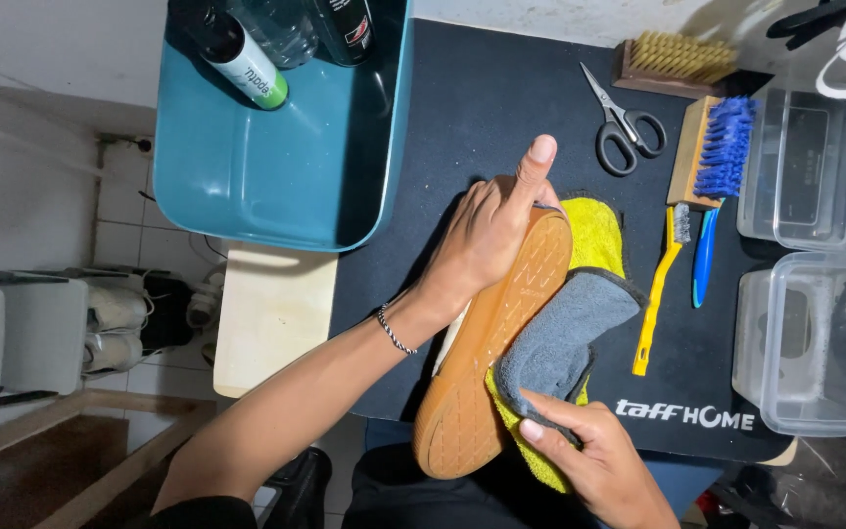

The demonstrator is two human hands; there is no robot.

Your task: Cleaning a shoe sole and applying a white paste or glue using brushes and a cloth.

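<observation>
the left hand [487,240] is in the middle of the frame, wrapped around the top end of a shoe [496,343] that is turned so its brown sole faces up. the thumb sticks up straight. the right hand [594,460], at the bottom of the frame, pinches a grey and yellow cloth [565,338] that is pressed against the right side of the shoe. both hands are closed on what they hold.

the shoe sits over the near edge of a black mat [501,108]. to the right of it lie a yellow brush [660,289], a blue brush [717,152] and scissors [624,127]. a teal tub [296,176] with bottles in it fills the upper left. two clear boxes [815,255] stand at the right edge.

i think the shoe could slip, because only one hand holds it and it hangs partly off the mat. a hard rub could push it out of the grip. the cloth could also bunch up and miss the edge of the sole. a wide swing of the elbow might knock the brushes
</observation>
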